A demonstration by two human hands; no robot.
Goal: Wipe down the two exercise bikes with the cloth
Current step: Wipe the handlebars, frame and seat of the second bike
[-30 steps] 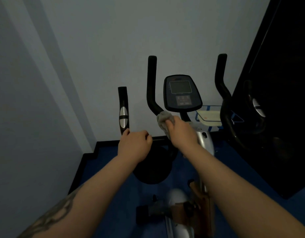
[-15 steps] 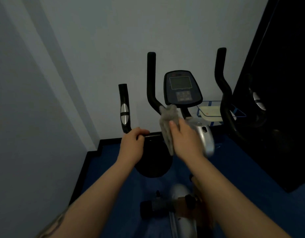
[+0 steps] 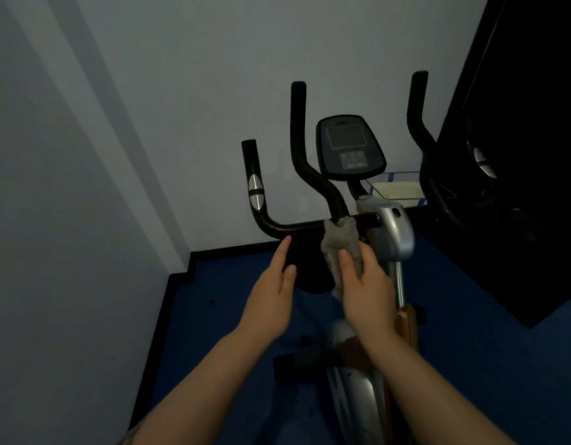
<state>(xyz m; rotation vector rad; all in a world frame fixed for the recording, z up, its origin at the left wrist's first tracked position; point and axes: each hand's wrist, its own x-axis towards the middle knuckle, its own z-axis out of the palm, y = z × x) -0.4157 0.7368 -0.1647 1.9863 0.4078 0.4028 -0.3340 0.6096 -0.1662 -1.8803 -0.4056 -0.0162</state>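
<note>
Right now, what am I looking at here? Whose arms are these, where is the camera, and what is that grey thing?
There is no robot here, and only one view. The camera sits on a person's head and looks forward and down, so the two bare arms reaching into the picture are the wearer's own. In front stands an exercise bike with black handlebars and a small display console on top, in a corner with pale walls and a blue floor. The right hand grips a grey cloth, whose upper end lies against the horizontal handlebar. The left hand is open, fingers stretched, just below the bar and holding nothing. A dark second machine shows at the right.
</note>
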